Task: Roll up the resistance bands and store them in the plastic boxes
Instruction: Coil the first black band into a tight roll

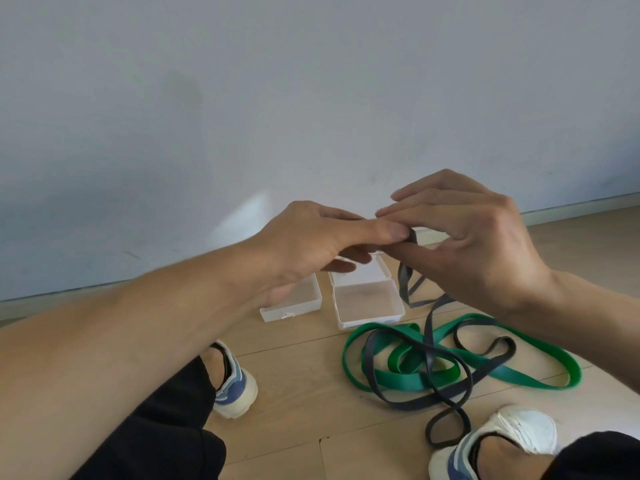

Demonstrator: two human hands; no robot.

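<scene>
Resistance bands of flat, rubbery strap lie tangled on the pale wooden plank floor: a narrow dark grey band (429, 355) and a wider, glossy green band (519, 377), their loops crossing over each other at about four o'clock from the hands. One end of the dark grey band rises off the floor to the hands, where a small tight coil of it shows as a dark edge between the fingertips.

The left hand (311, 244) reaches in from eight o'clock, its thumb and forefinger stretched forward and pressed together on the coiled end. The right hand (474, 237) comes in from three o'clock, its thumb under the coil and its fingers (408, 199) arched over it, lightly spread, so both hands pinch the same rolled end from opposite sides. The rest of the grey strap hangs slack from the coil toward six o'clock, passing just beside the nearer box.

Two small rectangular boxes of clear, frosted plastic sit on the floor directly under the hands. The right plastic box (369, 304) stands open with its hinged lid tipped back at twelve o'clock; it touches the green band's nearest loop. The left plastic box (294, 304) is partly hidden by the left wrist, so its lid cannot be made out.

Dark trousers and two white-and-blue sneakers (235, 386) frame the floor at six o'clock, and a plain grey-blue wall (311, 81) with a skirting board stands behind.
</scene>
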